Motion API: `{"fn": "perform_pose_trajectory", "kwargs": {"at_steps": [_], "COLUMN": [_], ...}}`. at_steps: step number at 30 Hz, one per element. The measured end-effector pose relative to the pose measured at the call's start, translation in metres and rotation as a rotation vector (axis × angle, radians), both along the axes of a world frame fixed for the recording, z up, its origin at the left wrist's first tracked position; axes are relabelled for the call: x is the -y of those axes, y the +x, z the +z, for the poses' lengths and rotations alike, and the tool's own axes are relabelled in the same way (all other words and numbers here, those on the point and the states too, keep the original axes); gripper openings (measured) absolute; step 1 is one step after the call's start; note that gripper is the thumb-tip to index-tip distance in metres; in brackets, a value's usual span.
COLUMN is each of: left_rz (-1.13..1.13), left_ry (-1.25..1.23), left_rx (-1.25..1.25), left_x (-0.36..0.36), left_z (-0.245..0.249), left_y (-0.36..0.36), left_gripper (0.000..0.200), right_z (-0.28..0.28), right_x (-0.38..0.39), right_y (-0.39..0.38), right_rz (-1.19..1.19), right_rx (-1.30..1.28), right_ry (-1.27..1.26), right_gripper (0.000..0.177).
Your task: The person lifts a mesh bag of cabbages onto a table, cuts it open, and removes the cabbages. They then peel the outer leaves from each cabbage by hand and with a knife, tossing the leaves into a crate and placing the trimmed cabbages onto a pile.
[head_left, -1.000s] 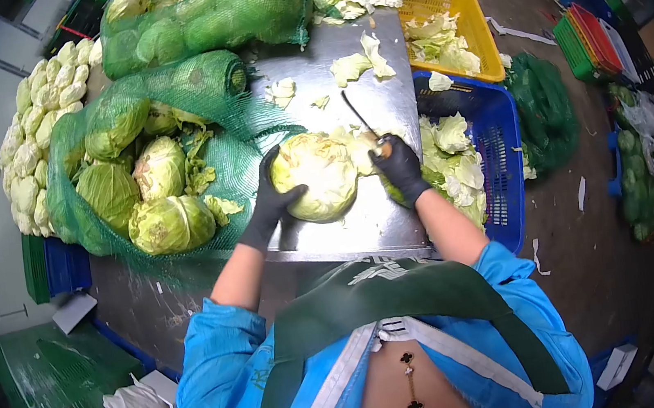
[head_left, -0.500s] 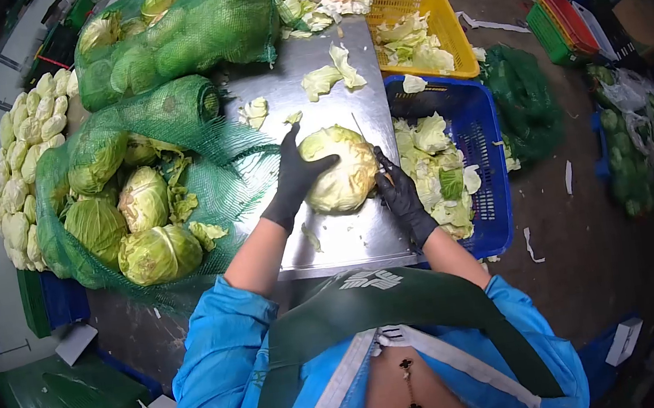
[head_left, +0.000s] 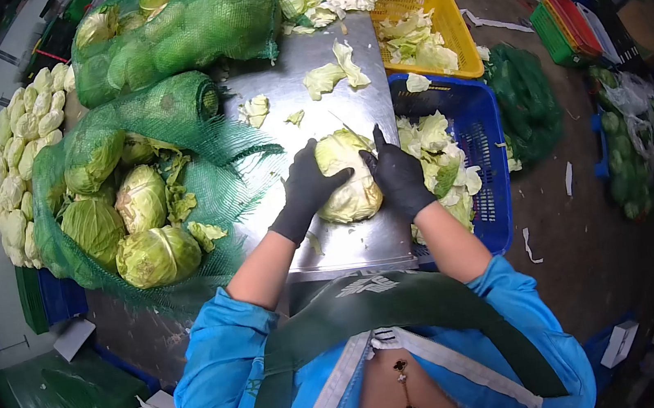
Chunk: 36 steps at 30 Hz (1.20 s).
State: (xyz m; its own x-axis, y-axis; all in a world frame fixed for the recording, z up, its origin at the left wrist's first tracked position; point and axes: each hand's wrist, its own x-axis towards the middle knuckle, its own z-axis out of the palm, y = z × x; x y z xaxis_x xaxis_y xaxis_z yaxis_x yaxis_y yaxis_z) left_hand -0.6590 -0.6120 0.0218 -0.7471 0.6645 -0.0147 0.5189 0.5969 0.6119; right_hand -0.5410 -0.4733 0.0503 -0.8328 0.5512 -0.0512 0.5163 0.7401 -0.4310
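A pale green cabbage [head_left: 348, 189] with some browned leaf patches rests on the steel table [head_left: 353, 242] in front of me. My left hand [head_left: 310, 188], in a black glove, grips its left side, the thumb lying across the top. On the right side of the cabbage is my right hand [head_left: 399, 171], also gloved in black, its fingers closed round a thin knife [head_left: 346, 125]. The knife's narrow blade points up and left past the far edge of the cabbage, while its handle is hidden by the hand. Small leaf scraps [head_left: 295, 117] lie beyond.
Green net sacks of cabbages [head_left: 159, 257] fill the left side. At right stand a blue crate [head_left: 497, 219] and a yellow crate [head_left: 447, 19], both with loose leaves. Pale trimmed cabbages [head_left: 12, 196] are piled far left. Green netting [head_left: 524, 104] lies on the floor.
The cabbage has shifted slightly right and nearer to me, and looks turned. Both hands moved with it; my right hand now lies higher on its side, and the blade has tilted left.
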Motion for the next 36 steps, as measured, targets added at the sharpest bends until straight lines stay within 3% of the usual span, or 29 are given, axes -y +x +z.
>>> {"fn": "perform_pose_trajectory", "kwargs": {"at_steps": [2,4,9,13,15,16,19,20,22,23,25,26,27,28,30,34,36], "left_rz": [0.018,0.066,0.06,0.103,-0.003,-0.024,-0.065,-0.14,-0.24,-0.076,0.002,-0.119,-0.035,-0.025,-0.021,0.0,-0.01], "left_ry": [0.004,-0.015,-0.039,-0.073,0.045,0.074,0.067,0.157,0.337,0.324,0.313,0.288,0.387,0.339,0.284,-0.086,-0.137], "left_rx": [0.063,0.233,0.275,0.257,0.082,0.135,0.349,0.374,0.385,0.347,0.366,0.436,0.417,0.386,0.36,0.106,0.07], "left_x": [-0.002,-0.003,-0.007,-0.005,0.001,0.002,0.0,0.004,0.009,0.012,0.027,0.033,0.035,0.034,0.028,0.006,0.002], "left_z": [0.005,0.007,0.012,0.02,0.015,0.021,0.01,0.002,0.004,0.011,0.003,-0.009,-0.013,-0.016,0.0,0.028,0.036], "left_y": [-0.008,-0.01,-0.011,0.002,0.013,0.017,0.003,-0.004,-0.019,-0.022,-0.021,-0.009,0.008,0.011,0.018,0.036,0.046], "left_gripper": [0.094,0.093,0.093,0.091,0.092,0.092,0.092,0.09,0.088,0.092,0.099,0.107,0.113,0.113,0.113,0.117,0.118], "right_z": [0.018,0.012,-0.009,-0.02,-0.024,-0.042,-0.018,-0.028,-0.021,-0.019,-0.019,-0.007,-0.002,-0.007,0.008,0.014,-0.002], "right_x": [-0.001,0.001,0.002,-0.003,-0.056,-0.072,-0.029,-0.027,-0.029,-0.03,-0.028,-0.019,-0.011,-0.002,0.009,0.011,0.004], "right_y": [0.001,0.016,0.025,0.01,-0.007,-0.011,-0.003,0.001,0.015,0.025,0.046,0.054,0.058,0.058,0.048,0.039,0.037], "right_rz": [0.049,0.173,0.144,-0.01,-0.248,-0.184,-0.1,-0.131,-0.136,-0.148,-0.062,-0.02,0.017,0.087,0.079,0.049,0.015], "right_rx": [0.004,-0.171,-0.058,0.018,0.023,-0.037,-0.056,-0.233,-0.294,-0.358,-0.337,-0.243,-0.149,-0.158,-0.033,0.128,0.11], "right_ry": [0.01,0.101,-0.007,0.0,-0.214,-0.382,-0.271,-0.288,-0.32,-0.359,-0.268,-0.265,-0.263,-0.132,-0.116,-0.087,-0.088], "right_gripper": [0.056,0.057,0.056,0.053,0.046,0.041,0.037,0.038,0.04,0.042,0.047,0.049,0.051,0.054,0.057,0.059,0.056]}}
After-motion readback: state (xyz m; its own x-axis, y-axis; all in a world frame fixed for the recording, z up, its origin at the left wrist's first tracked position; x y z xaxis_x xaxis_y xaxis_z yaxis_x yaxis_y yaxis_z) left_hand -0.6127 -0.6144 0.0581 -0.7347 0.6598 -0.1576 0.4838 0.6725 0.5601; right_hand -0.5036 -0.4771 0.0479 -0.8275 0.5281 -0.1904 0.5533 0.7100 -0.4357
